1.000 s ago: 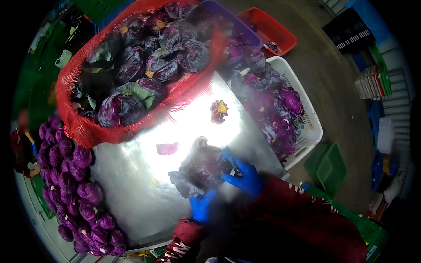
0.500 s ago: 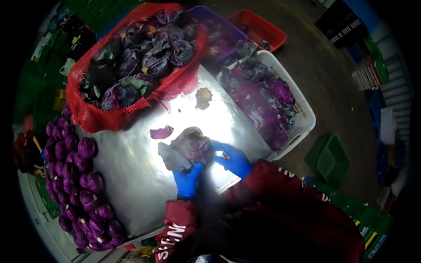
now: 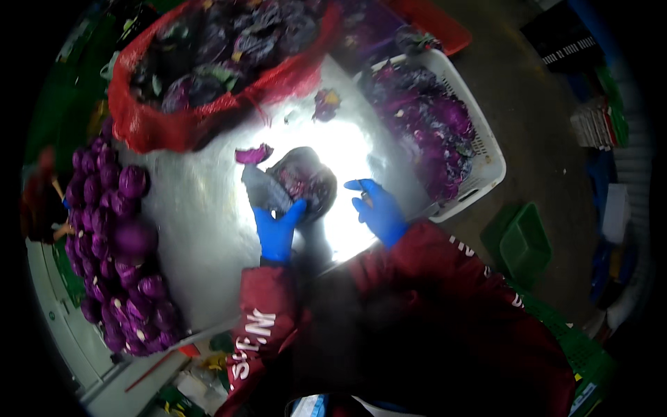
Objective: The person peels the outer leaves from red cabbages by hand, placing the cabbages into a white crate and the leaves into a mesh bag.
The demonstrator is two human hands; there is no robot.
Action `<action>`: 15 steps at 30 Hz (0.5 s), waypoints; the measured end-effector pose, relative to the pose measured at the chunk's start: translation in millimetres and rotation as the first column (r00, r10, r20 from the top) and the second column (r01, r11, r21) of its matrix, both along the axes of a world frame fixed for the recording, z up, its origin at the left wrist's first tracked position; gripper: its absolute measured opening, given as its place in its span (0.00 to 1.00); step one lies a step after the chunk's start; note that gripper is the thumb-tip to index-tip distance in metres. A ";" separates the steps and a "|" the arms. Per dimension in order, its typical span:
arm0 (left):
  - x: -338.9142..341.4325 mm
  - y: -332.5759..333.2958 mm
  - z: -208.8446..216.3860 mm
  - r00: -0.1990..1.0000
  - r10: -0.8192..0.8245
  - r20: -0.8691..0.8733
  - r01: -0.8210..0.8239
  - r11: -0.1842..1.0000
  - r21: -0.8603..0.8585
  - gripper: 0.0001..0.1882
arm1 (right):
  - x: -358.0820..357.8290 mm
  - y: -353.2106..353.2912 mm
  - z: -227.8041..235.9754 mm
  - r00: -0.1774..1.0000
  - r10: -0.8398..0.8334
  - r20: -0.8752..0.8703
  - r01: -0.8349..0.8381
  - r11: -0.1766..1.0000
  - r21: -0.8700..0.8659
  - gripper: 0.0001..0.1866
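My left hand (image 3: 276, 231), in a blue glove, grips a red cabbage (image 3: 306, 184) from its near left side, thumb against it. The cabbage rests on the shiny metal table (image 3: 208, 243), a dark outer leaf (image 3: 262, 189) hanging loose at its left. To the right, apart from the cabbage, my right hand (image 3: 381, 212), also in a blue glove, is closed around what looks like a small knife (image 3: 365, 197); the fingers mostly cover it. A purple leaf scrap (image 3: 253, 154) and a yellowish leaf piece (image 3: 326, 104) lie beyond the cabbage.
A red mesh sack (image 3: 156, 128) of untrimmed cabbages stands far left, and trimmed purple cabbages (image 3: 132, 181) are heaped along the left edge. A white crate (image 3: 495, 156) of leaves stands right, a green tub (image 3: 526, 240) on the floor. Another person's arm (image 3: 57, 187) shows far left.
My right hand has drawn away from the cabbage to the right. The cabbage has turned in my left hand, and its loose leaf stands further out. The whole view has shifted.
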State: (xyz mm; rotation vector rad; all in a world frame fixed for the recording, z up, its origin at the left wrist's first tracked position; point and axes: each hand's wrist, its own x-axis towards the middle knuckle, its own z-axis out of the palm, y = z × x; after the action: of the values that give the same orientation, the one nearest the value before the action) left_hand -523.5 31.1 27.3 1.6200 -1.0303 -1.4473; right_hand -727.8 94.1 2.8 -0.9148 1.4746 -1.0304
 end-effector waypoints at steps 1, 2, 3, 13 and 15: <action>3.3 -2.3 -3.8 0.999 -0.026 0.025 0.027 0.998 -0.057 0.48 | 2.1 0.8 -0.7 1.000 0.004 -0.016 -0.004 1.000 -0.020 0.16; 3.2 -6.2 -7.9 0.998 -0.055 0.041 0.059 0.992 -0.112 0.48 | 4.0 1.0 -8.3 1.000 -0.014 0.016 0.014 1.000 -0.011 0.15; 1.2 -7.0 -7.7 0.998 -0.068 0.018 0.069 0.991 -0.114 0.48 | 4.5 4.3 -10.6 1.000 0.015 0.003 -0.015 0.999 0.035 0.15; 5.1 -10.3 -21.4 0.960 -0.100 -0.263 0.076 0.992 -0.101 0.39 | 14.8 2.3 3.4 0.983 0.165 -0.084 -0.156 0.983 0.101 0.11; 12.9 -7.0 -31.0 0.964 -0.111 -0.242 0.084 0.989 -0.118 0.39 | 16.7 -2.2 8.4 0.989 0.149 0.025 -0.151 0.978 0.143 0.10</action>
State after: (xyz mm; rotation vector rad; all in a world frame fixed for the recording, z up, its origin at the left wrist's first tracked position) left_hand -510.6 24.0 -3.7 1.2904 -1.0348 -1.5857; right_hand -711.2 91.9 11.2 -0.8977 1.4259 -0.8072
